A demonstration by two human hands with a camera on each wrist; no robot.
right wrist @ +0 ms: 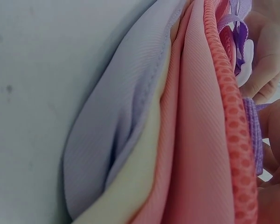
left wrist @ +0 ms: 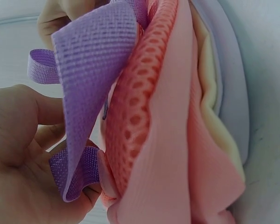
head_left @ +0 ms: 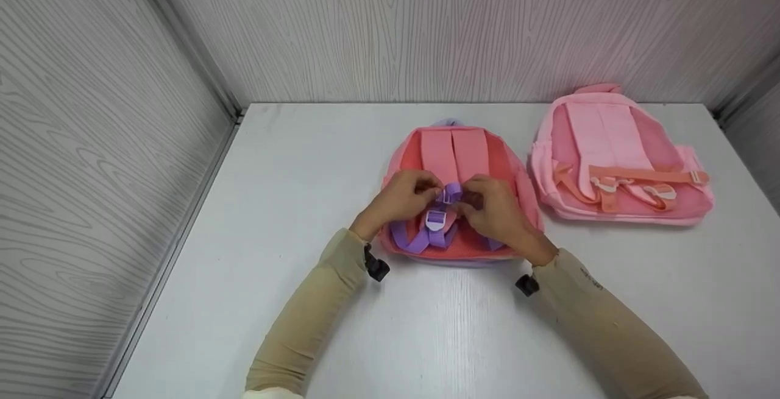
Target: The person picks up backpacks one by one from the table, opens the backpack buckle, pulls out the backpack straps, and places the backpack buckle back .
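A small coral-pink backpack (head_left: 405, 158) lies with its shoulder straps facing up. Over its middle, my left hand (head_left: 403, 198) pinches a purple webbing strap (head_left: 453, 192) beside its slide buckle. My right hand (head_left: 496, 211) holds the same strap from the other side, its thumb and fingers close to the buckle. Just below sits a second, white buckle (head_left: 436, 220) threaded with purple webbing. A wide purple strap (left wrist: 91, 60) crosses in front of my left hand (left wrist: 28, 154) in the left wrist view. The fingertips are partly hidden there.
A lighter pink backpack (head_left: 609, 137) with orange straps lies to the right, close to the first. Both are on a white table (head_left: 292, 173). Wood-grain panels (head_left: 390, 33) stand behind and at the sides.
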